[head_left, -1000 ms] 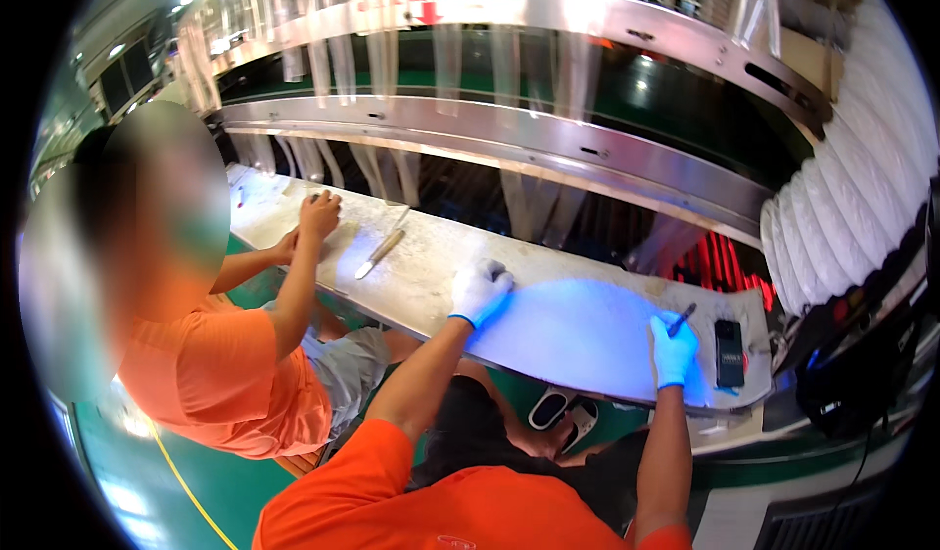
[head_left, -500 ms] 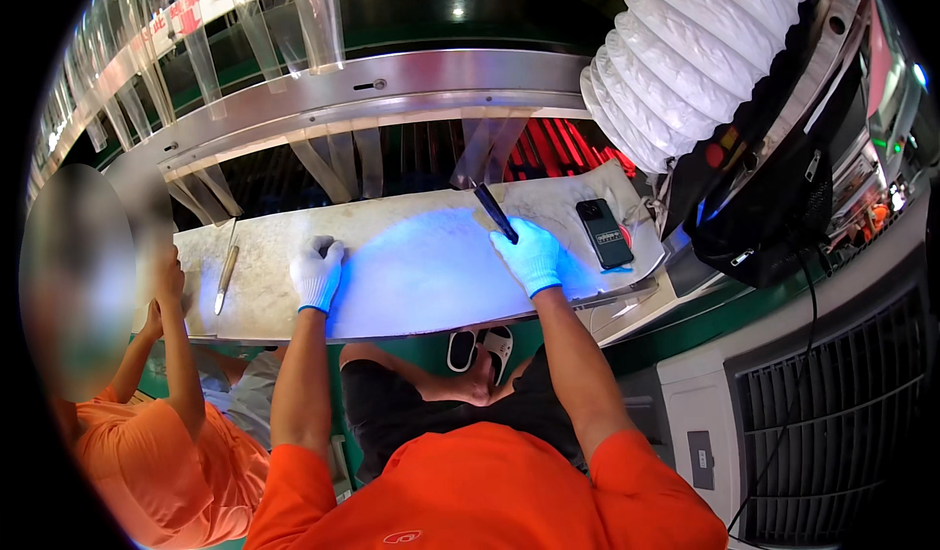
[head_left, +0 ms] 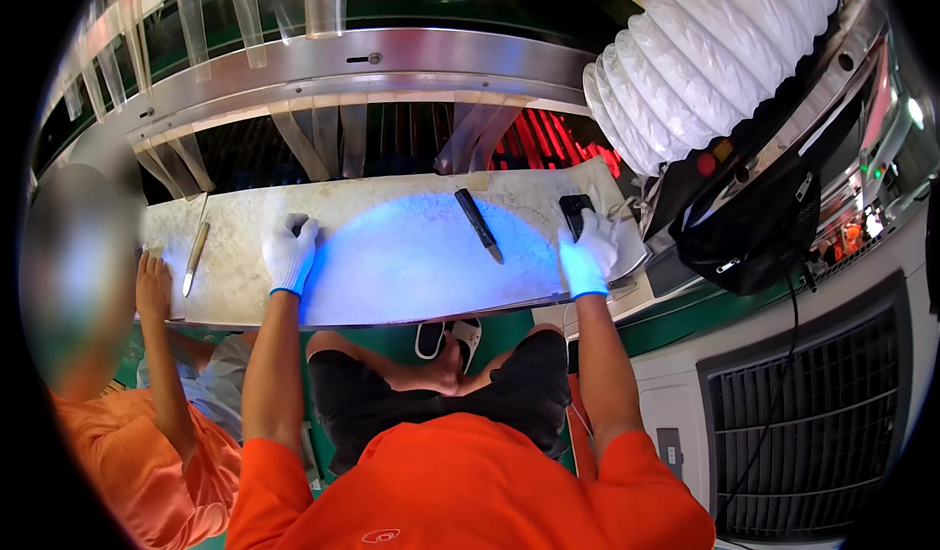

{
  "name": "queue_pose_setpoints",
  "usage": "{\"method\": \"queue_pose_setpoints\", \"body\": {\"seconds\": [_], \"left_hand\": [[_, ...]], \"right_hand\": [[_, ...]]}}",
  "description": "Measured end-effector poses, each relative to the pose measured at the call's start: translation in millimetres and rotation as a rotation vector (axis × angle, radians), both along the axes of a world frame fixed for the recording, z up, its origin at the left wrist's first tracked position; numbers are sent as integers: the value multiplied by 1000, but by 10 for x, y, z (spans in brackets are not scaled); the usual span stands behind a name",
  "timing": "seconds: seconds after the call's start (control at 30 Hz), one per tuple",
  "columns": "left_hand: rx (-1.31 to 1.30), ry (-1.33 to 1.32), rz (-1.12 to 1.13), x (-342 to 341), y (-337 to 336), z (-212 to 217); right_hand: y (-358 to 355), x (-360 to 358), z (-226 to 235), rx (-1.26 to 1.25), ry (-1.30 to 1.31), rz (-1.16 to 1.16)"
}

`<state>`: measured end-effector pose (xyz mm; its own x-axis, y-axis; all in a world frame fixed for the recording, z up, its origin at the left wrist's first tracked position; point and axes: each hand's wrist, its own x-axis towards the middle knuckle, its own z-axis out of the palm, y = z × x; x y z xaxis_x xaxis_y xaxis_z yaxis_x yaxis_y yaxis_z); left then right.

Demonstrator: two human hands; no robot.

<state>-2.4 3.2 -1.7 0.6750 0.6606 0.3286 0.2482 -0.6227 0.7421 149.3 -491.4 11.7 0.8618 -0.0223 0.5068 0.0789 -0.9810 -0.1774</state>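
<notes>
My left hand (head_left: pixel 291 253) lies flat and empty on the pale bench (head_left: pixel 392 276). My right hand (head_left: pixel 587 253) rests on the black phone-like device (head_left: pixel 573 209) near the bench's right end — whether the fingers grip it, I cannot tell. The dark knife (head_left: pixel 479 224) lies between my hands, untouched. If I pull carelessly, the device may slide off the near edge — it lies close.

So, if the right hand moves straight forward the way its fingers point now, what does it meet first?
The right hand points up and away across the worktable. Its fingertips already seem to touch the small black flat device, so that comes first. Behind it lies the table's far edge, though depth is hard to judge.
</notes>
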Motion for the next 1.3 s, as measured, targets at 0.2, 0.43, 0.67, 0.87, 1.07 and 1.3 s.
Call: {"method": "queue_pose_setpoints", "body": {"seconds": [0.2, 0.43, 0.67, 0.87, 1.07, 1.3], "left_hand": [[-10, 10, 6, 9, 4, 10], [-33, 53, 8, -50, -15, 46], [-17, 12, -19, -1, -7, 11], [-40, -5, 4, -62, 9, 27], [-31, -3, 0, -9, 7, -3], [-32, -13, 1, -7, 8, -32]], "right_hand": [[-280, 219, 133, -91, 337, -85], [-164, 269, 398, 2, 415, -117], [-415, 326, 229, 583, 95, 138], [-531, 294, 171, 2332, 720, 764], [-696, 414, -314, 2426, 737, 1028], [-631, 390, -368, 2448, 584, 953]]}}
